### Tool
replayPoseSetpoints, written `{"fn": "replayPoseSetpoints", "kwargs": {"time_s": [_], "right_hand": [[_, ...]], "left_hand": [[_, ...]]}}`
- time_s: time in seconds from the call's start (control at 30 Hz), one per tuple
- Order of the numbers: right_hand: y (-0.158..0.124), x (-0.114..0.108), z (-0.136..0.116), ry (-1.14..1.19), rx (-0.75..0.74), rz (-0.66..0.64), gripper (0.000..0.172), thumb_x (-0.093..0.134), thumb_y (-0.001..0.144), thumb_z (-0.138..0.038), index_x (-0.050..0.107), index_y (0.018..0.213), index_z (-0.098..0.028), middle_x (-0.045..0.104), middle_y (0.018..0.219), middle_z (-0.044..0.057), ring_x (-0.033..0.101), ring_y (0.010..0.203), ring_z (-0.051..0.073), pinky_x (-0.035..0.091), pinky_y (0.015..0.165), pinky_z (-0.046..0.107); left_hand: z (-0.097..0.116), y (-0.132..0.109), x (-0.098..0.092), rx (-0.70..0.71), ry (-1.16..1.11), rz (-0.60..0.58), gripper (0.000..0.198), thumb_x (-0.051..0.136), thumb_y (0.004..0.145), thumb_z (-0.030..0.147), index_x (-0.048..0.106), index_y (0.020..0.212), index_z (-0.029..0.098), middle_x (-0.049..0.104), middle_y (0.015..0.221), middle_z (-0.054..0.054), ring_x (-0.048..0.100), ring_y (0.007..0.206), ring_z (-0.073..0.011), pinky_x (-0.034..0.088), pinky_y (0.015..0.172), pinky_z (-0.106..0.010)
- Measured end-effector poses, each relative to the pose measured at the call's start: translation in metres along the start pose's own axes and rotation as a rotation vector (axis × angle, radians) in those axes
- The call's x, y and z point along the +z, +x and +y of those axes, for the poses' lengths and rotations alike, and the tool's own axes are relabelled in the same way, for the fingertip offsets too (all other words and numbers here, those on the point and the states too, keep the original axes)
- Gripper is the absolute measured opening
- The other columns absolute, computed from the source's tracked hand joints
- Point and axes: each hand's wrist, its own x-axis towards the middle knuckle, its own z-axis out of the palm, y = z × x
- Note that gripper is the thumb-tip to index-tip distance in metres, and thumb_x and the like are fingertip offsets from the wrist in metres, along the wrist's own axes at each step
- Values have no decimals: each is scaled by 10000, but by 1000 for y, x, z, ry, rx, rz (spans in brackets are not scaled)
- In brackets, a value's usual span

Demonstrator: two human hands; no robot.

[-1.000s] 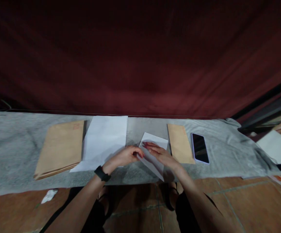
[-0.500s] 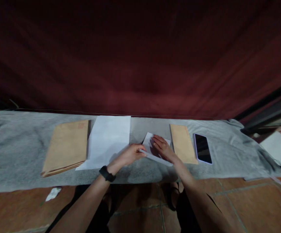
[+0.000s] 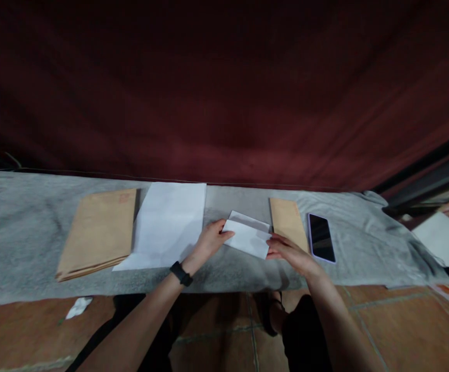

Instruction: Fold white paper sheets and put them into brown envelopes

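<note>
White is the one folded paper [image 3: 247, 237], held over the grey cloth [image 3: 22, 217] between your two hands; your left hand [image 3: 208, 241] pinches its left end with narrow fingers; your right hand [image 3: 288, 251] pinches its right corner; beside it lie one envelope pile [image 3: 96, 232], one white sheet [image 3: 168, 222], one single envelope [image 3: 288, 222] and one phone [image 3: 320, 236].

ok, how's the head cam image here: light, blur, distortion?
Head view: dim, curtain nearly black up top; wide-angle bend bows the grey cloth; soft shadows under left hand and right hand; the folded paper they hold is sharp; no glare on the phone.
</note>
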Motion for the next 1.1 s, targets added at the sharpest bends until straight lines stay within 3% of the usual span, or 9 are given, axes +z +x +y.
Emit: {"fn": "replayPoseSetpoints", "kwargs": {"time_s": [0.1, 0.23, 0.3, 0.4, 0.5, 0.7, 0.93, 1.1], "right_hand": [[11, 10, 8, -124, 57, 109, 303, 596, 862, -480, 649, 935, -190, 714, 742, 28, 696, 675, 199, 579, 654, 318], [26, 21, 12, -521, 145, 239, 283, 442, 960, -361, 630, 848, -180, 602, 500, -15, 627, 475, 174, 487, 489, 251], [29, 25, 10, -661, 132, 294, 292, 427, 976, -339, 646, 873, -178, 632, 530, 7, 647, 507, 180, 469, 509, 246], [30, 32, 5, -961, 83, 406, 276, 456, 986, -348, 672, 949, -181, 738, 764, 89, 718, 743, 222, 489, 651, 270], [27, 40, 0, -1243, 67, 471, 303, 450, 1001, -385, 662, 1069, -181, 755, 921, 133, 720, 896, 251, 492, 740, 296], [26, 48, -5, -1340, 74, 478, 358, 409, 1016, -435, 651, 1085, -180, 754, 890, 129, 728, 873, 255, 498, 725, 306], [30, 52, 5, -1384, 38, 540, 404, 357, 1027, -431, 611, 1165, -150, 735, 865, 153, 719, 819, 276, 499, 707, 349], [31, 54, 4, -1319, -158, 647, 352, 396, 1007, -328, 570, 1231, -119, 684, 1050, 195, 642, 988, 312, 489, 845, 422]], "left_hand": [[6, 1, 4, -55, 103, 28, 129, 664, 805, 281, 638, 884, 183, 678, 756, -5, 617, 714, -167, 413, 597, -229], [15, 3, 6, -118, 281, 50, 142, 656, 843, 271, 622, 956, 192, 691, 798, -14, 628, 715, -167, 389, 598, -235], [17, 4, 7, -124, 346, 52, 127, 645, 864, 272, 619, 964, 198, 695, 813, -15, 633, 720, -166, 387, 606, -236], [16, 6, 9, -126, 416, 49, 117, 619, 894, 280, 614, 981, 201, 706, 847, -24, 648, 747, -171, 397, 624, -238], [15, 4, 11, -140, 514, 71, 186, 580, 925, 305, 598, 1075, 197, 718, 906, -53, 673, 807, -203, 420, 648, -258], [24, -14, 13, -216, 719, 78, 346, 438, 978, 257, 470, 1312, 175, 727, 958, -104, 704, 908, -265, 477, 729, -322], [19, -16, 10, -211, 708, 122, 320, 436, 977, 273, 448, 1289, 203, 726, 938, -72, 714, 901, -257, 490, 729, -317], [16, -11, 14, -194, 711, 148, 323, 422, 990, 283, 430, 1305, 210, 727, 928, -74, 716, 875, -240, 486, 721, -308]]}}
